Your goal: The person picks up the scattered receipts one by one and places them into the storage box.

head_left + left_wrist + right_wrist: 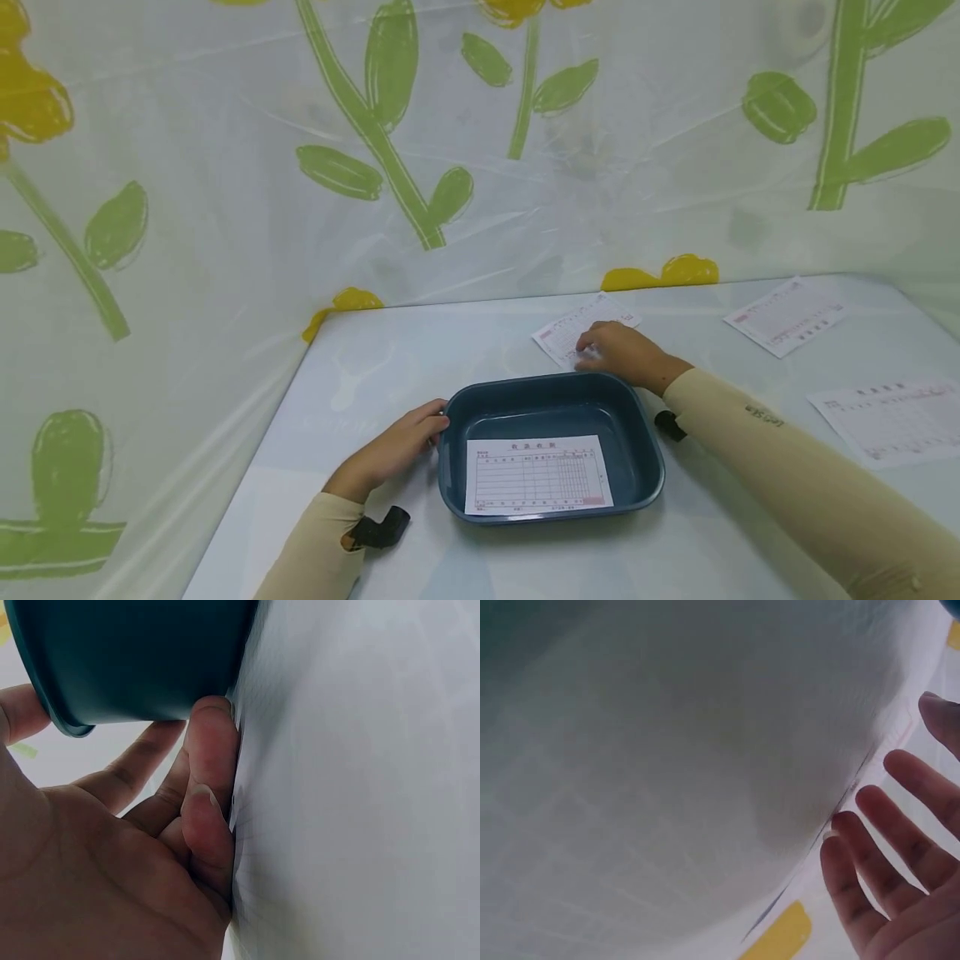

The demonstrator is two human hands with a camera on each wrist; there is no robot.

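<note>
A dark blue-green plastic tray (551, 518) stands on the white table, and a printed receipt slip (536, 475) lies inside it, leaning on the near rim. My left hand (401, 442) holds the tray's left side. In the left wrist view, the thumb is at the rim (71, 724) and the bent fingers (210, 746) are at the outer wall, low by the tabletop. Beyond the tray's far right corner, my right hand (626, 354) rests over a second slip (558, 333). Its fingers (862, 862) are spread and slightly bent, fingertips right at the table surface.
Two more printed slips lie to the right, one farther back (787, 317) and one nearer (892, 421). A white curtain (225, 167) with green and yellow plant prints hangs behind the table's back edge and down its left side.
</note>
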